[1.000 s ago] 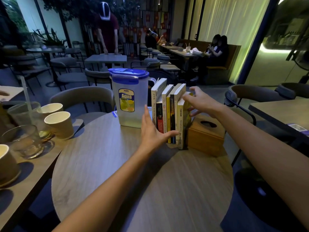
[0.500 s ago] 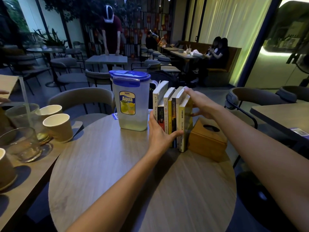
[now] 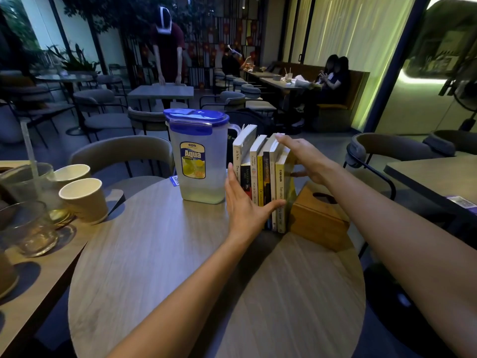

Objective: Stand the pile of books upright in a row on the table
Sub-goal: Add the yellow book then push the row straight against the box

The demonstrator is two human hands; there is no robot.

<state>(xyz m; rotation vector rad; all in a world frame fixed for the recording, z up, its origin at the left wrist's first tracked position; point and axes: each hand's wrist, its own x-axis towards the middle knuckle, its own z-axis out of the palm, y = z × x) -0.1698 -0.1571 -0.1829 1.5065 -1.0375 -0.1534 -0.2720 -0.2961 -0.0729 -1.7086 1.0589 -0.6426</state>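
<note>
Several paperback books (image 3: 263, 177) stand upright in a row on the round wooden table (image 3: 180, 267), spines facing me, between a water jug and a wooden tissue box. My left hand (image 3: 245, 205) lies flat against the left end of the row, thumb stretched across the lower spines. My right hand (image 3: 304, 158) rests flat on the right end book, fingertips over the tops of the books. Both hands press the row from either side with fingers extended.
A clear plastic jug (image 3: 198, 158) with a blue lid stands just left of the books. A wooden tissue box (image 3: 320, 215) sits right of them. Paper cups (image 3: 82, 197) and glasses (image 3: 28, 226) crowd the adjoining table at left. Chairs ring the table.
My right hand has slid from the top edge down onto the right side of the end book. The left hand stays pressed at the left end. The row stands tighter.
</note>
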